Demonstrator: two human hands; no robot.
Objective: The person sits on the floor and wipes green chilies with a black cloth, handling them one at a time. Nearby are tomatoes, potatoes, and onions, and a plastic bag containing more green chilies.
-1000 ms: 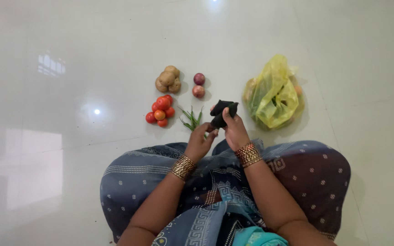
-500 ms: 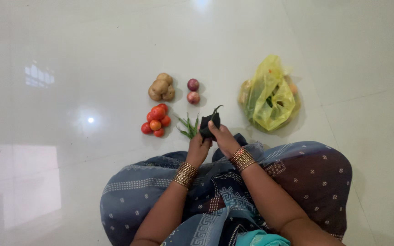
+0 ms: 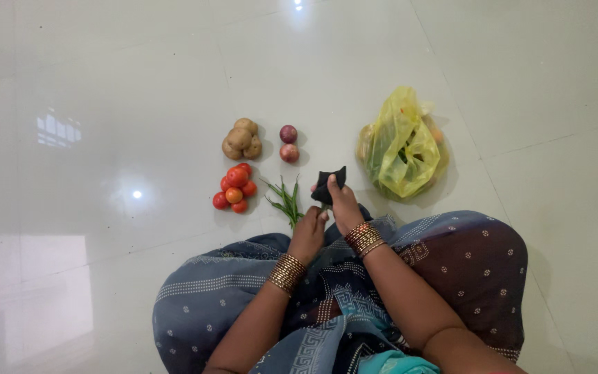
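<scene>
I sit on a white tiled floor with a small black crumpled bundle [image 3: 329, 183] held up in front of my knees. My right hand [image 3: 345, 208] grips it from the right and below. My left hand [image 3: 308, 234] meets its lower end with pinched fingertips. Both wrists carry gold bangles. Just left of the bundle lie thin green chillies [image 3: 286, 201] on the floor. What the bundle contains is hidden.
On the floor ahead are a pile of red tomatoes [image 3: 233, 187], several potatoes [image 3: 241, 138] and two red onions [image 3: 288, 143]. A yellow plastic bag [image 3: 403, 149] with more produce lies to the right. My blue patterned skirt [image 3: 465, 263] covers the near floor.
The black bundle has been folded smaller and drawn closer to my knees. Both hands have pulled in slightly, and the camera has tilted a little.
</scene>
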